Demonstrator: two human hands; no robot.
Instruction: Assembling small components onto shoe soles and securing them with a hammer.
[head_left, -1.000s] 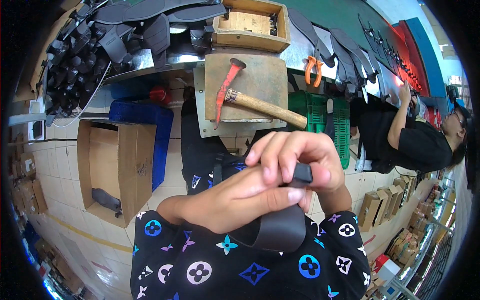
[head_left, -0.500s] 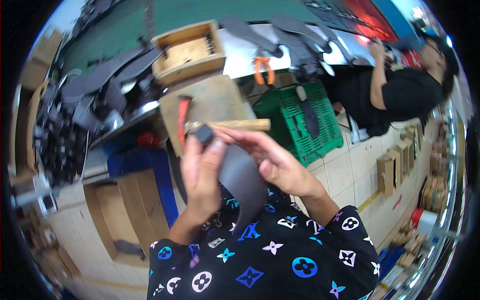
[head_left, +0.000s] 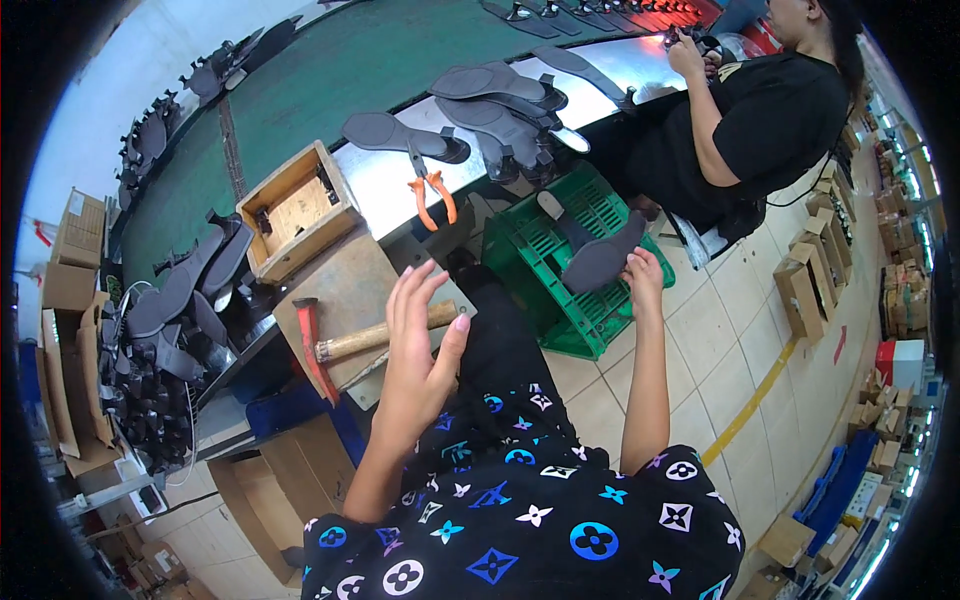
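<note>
My right hand (head_left: 643, 280) is stretched out to the right, its fingertips closed on the edge of a dark grey shoe sole (head_left: 604, 260). That sole is over the green plastic crate (head_left: 590, 345), where another sole with a light heel end (head_left: 562, 222) shows. My left hand (head_left: 415, 345) holds nothing, fingers apart, in front of the wooden handle of a hammer (head_left: 350, 343). The hammer, with its red head, lies on a worn board (head_left: 350, 275). Pliers with orange handles (head_left: 432, 200) rest at the metal table edge.
An open wooden box (head_left: 300, 215) stands behind the board. Several heeled soles (head_left: 490, 110) lie on the metal table edge, with more piled at the left (head_left: 170, 300). Cardboard boxes (head_left: 290, 480) stand on the floor. A co-worker in black (head_left: 770, 130) sits at the right.
My right hand has carried the sole from in front of my chest to the crate at the right. My left hand has let go and opened. The view has turned to the right.
</note>
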